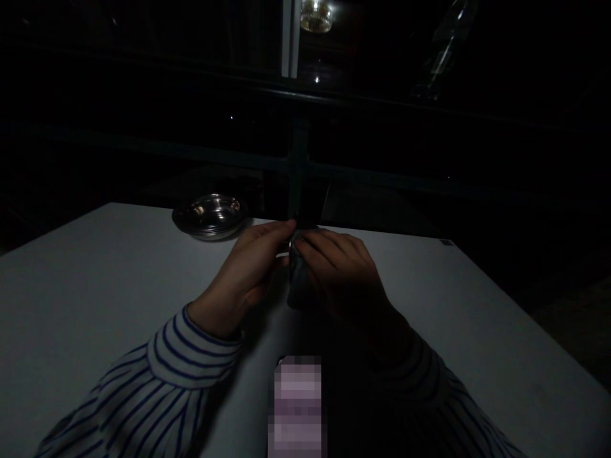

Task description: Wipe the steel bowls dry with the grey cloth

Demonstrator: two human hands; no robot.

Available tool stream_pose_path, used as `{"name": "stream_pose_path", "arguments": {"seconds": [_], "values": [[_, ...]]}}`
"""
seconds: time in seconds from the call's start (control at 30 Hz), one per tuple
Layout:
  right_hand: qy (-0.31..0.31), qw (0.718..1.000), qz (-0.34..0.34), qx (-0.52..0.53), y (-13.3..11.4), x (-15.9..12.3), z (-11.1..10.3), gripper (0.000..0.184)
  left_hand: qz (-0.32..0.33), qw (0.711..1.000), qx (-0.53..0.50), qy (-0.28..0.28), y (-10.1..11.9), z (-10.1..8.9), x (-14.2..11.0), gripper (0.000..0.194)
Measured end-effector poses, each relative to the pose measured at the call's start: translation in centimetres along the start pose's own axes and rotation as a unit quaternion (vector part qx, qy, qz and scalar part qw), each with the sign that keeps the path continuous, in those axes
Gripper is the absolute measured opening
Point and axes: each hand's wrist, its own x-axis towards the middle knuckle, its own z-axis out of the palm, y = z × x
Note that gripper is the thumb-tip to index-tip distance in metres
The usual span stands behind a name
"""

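Nested metal bowls (209,219) sit by the bench's (95,305) far edge, out of the hands' way. At centre, the left hand (255,254) clamps its fingers on a pale-edged piece (282,255), apparently steadying it; the right hand's (341,261) fingers clamp a dark, cloth-like item (298,283) alongside. The bottle's (449,44) label is unreadable.

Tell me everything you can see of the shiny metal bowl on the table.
The metal bowl is wide, shallow and silvery, apparently polished metal, with bright, slightly yellowish reflections inside. Several close rim lines show along its front, so it may be a stack; the dimness leaves that unclear. It sits upright, opening upward, on the white table, near the far edge. Its right side lies close to your left hand; whether they touch, I can't tell.
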Motion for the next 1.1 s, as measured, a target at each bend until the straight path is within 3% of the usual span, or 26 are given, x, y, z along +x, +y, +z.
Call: {"name": "stream_pose_path", "arguments": {"seconds": [0.17, 0.5, 0.83, 1.1], "values": [[-0.002, 0.999, 0.032, 0.007, 0.3, 0.0, -0.1, 0.029, -0.01, 1.0, 0.007, -0.029, -0.1, 0.2, -0.3, 0.014], [0.003, 0.999, -0.048, 0.003, -0.7, -0.1, 0.5, 0.026, 0.014, 0.998, -0.033, 0.055, 0.5, -0.4, 0.2, 0.011], [0.023, 0.998, 0.055, 0.009, 0.9, -0.1, 0.0, 0.029, -0.005, 0.999, 0.027, -0.029, 0.4, 0.5, -0.6, 0.015], [-0.025, 0.999, -0.027, 0.029, -0.3, -0.2, -0.2, 0.029, 0.019, 0.999, 0.005, 0.046, 0.7, -0.2, -0.1, 0.011]]}}
